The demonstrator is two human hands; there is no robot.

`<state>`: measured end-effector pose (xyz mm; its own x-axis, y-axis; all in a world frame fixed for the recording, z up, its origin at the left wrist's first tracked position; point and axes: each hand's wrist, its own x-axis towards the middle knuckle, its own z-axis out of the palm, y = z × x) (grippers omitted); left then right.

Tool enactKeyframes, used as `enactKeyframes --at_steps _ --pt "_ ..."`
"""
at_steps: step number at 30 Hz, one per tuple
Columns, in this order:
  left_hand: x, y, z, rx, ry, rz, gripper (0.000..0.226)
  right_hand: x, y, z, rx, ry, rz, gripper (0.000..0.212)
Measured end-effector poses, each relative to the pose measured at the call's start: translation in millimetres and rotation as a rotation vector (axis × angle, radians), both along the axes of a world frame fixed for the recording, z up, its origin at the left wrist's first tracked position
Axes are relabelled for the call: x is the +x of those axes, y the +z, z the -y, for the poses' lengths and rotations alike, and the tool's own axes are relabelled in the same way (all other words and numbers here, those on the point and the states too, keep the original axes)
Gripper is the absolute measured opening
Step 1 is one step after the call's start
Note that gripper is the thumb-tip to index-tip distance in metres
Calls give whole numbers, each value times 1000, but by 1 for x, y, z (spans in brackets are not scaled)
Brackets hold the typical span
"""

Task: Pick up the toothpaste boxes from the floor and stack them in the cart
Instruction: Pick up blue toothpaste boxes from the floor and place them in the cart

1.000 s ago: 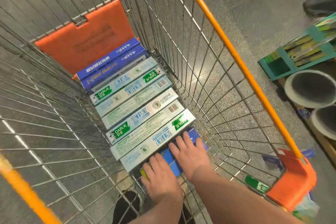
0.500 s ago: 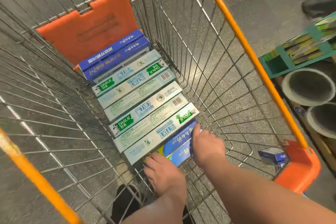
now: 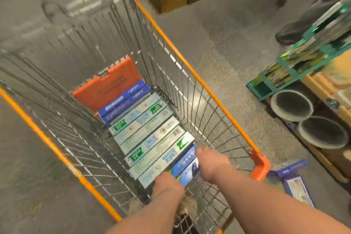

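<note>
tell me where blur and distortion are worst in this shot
Head view: motion blur smears everything, heaviest along the top and far cart rim; print on the toothpaste boxes is unreadable; wide-angle lens splays the cart wires; the left hand and right hand look comparatively crisp.

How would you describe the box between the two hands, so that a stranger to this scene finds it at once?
Look into the wire cart with orange rails, where boxes lie side by side in a row on its floor. At the row's near end, between the left hand and the right hand, lies a dark blue box. Its neighbours are pale with green labels.
</note>
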<state>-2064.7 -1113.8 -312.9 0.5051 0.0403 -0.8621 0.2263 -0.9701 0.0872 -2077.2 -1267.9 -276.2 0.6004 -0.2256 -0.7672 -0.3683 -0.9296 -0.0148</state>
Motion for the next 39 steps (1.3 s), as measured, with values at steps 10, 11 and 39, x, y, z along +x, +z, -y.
enactKeyframes --at_steps 10,11,39 --pt "51 183 14 -284 -857 309 42 -46 173 -6 -91 -250 269 44" --pt "52 198 17 -307 -959 339 43 -57 187 -10 -106 -290 291 48" --pt "-453 346 -182 -868 -2738 288 73 -596 324 -528 -551 -1858 252 83"
